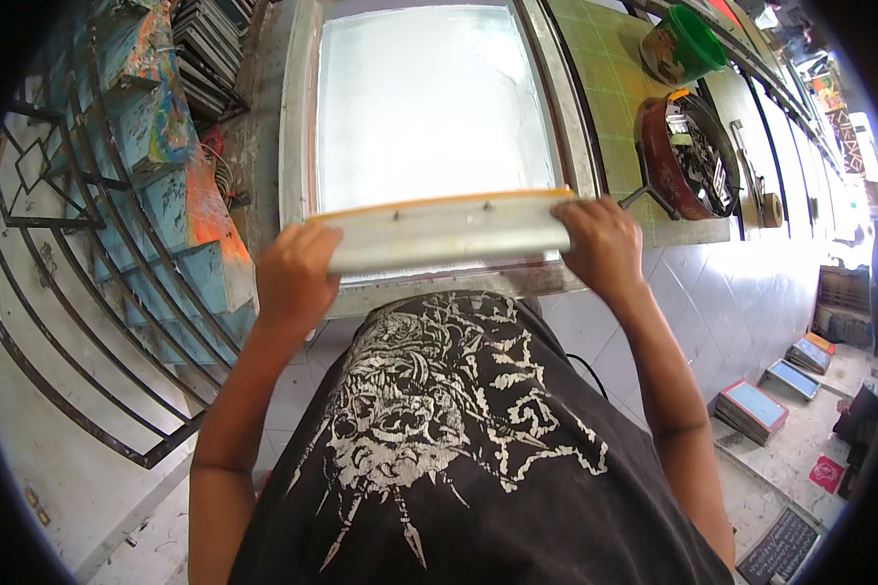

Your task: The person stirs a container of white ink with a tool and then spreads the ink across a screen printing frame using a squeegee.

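1. A long squeegee [449, 232] with a pale, worn handle and an orange strip along its far edge lies crosswise at the near end of a printing screen [429, 102], close to the person's chest.
2. The left hand [296, 273] grips the squeegee's left end, fingers curled down over it and shut around the handle.
3. The right hand [603, 244] grips the right end the same way, knuckles up, fingers folded over the handle.
4. The screen is a pale mesh in a grey metal frame [297, 117], lying flat on the tabletop [615, 107], which is covered by a yellow-green gridded surface to the right of the frame.
5. On that surface, just right of the frame, sits a dark red round pan [668, 161] holding black and white bits; its handle points toward the right hand.
6. Farther back stands a green bucket [688, 44] smeared with paint.
7. The person wears a black shirt [458, 439] with a white printed design.
8. To the left, paint-stained blue steps [180, 214] rise behind a black metal railing [59, 244].
9. On the floor at lower right lie several framed screens [751, 408], well apart from the tabletop.
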The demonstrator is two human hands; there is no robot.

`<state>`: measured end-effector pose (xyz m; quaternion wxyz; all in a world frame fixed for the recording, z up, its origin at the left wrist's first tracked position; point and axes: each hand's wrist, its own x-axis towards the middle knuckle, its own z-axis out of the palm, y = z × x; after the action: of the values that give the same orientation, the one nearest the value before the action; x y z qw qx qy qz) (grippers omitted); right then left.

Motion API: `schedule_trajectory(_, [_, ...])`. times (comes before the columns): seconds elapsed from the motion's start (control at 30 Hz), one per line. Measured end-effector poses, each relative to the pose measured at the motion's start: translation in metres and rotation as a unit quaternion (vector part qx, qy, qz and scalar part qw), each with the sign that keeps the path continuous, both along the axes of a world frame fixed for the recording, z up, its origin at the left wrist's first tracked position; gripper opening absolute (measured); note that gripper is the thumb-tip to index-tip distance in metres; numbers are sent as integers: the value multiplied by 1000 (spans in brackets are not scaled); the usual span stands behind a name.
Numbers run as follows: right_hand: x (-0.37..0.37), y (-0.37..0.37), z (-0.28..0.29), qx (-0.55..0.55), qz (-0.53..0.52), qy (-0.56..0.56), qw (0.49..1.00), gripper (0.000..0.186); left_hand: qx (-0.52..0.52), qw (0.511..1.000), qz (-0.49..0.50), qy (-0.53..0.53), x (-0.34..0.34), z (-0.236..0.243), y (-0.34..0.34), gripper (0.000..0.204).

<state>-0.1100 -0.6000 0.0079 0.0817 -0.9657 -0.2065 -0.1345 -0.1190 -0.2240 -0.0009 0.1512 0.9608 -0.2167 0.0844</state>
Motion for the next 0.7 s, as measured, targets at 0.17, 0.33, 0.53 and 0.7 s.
schedule_trajectory(0.17, [-48,-1,-27,9,7,39,999,15,9,999,-9,46,-42,-13,-3,38])
schedule_trajectory(0.33, [-39,0,-67,19,-26,-50,998,20,27,1000,6,13,-34,-38,-11,33])
schedule_trajectory(0.53, [12,-8,-25,22,10,39,999,20,-13,999,-31,-7,20,-24,3,43])
schedule_trajectory(0.7, [-46,-1,-15,33,-9,77,996,19,18,996,-31,76,-31,-1,-1,33])
